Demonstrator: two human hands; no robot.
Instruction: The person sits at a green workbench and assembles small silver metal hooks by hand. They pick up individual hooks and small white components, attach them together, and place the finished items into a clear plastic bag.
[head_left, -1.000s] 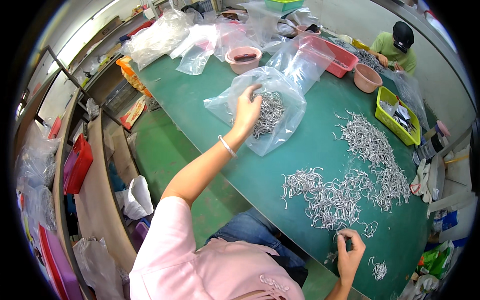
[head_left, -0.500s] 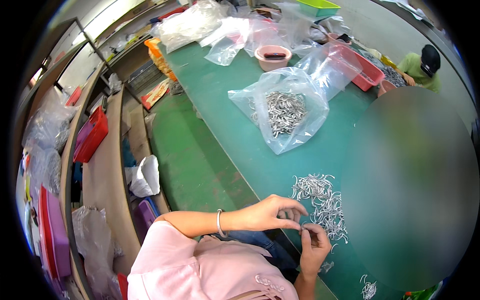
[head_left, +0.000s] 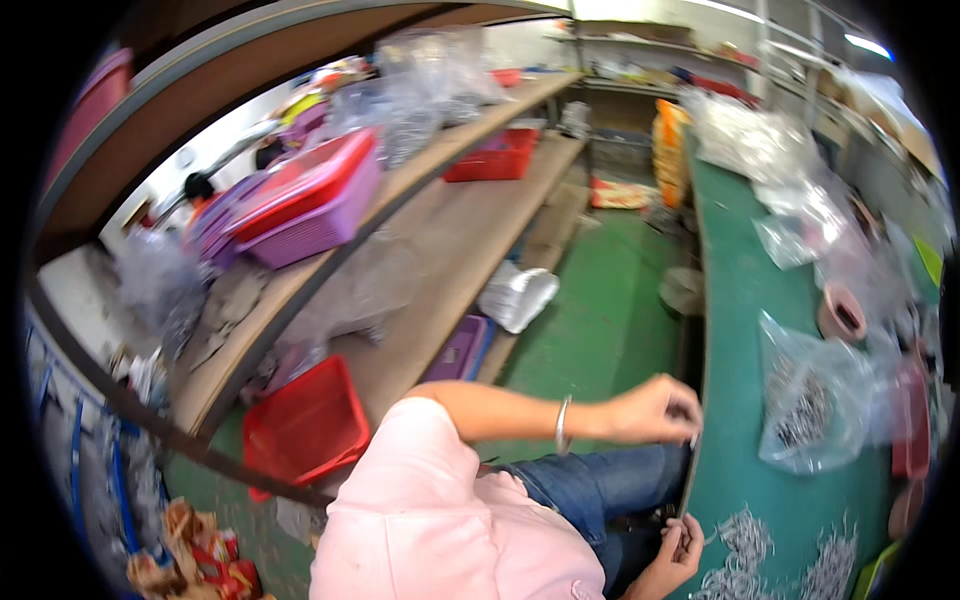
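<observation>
Left hand (head_left: 655, 410) and right hand (head_left: 675, 553) lower right, both curled, can't tell if gripping; two metal hook piles (head_left: 738, 562) bottom right, one hook-filled bag (head_left: 848, 392) mid-right.

The room is brightly lit, a light strip (head_left: 866, 46) being seen at upper right. Glare is thrown off clear bags (head_left: 745, 135) there; the upper-left shelf (head_left: 250, 80) is shaded underneath. Baskets (head_left: 310, 235) at left are smeared by motion, straight edges are bent, corners blacked out.
</observation>
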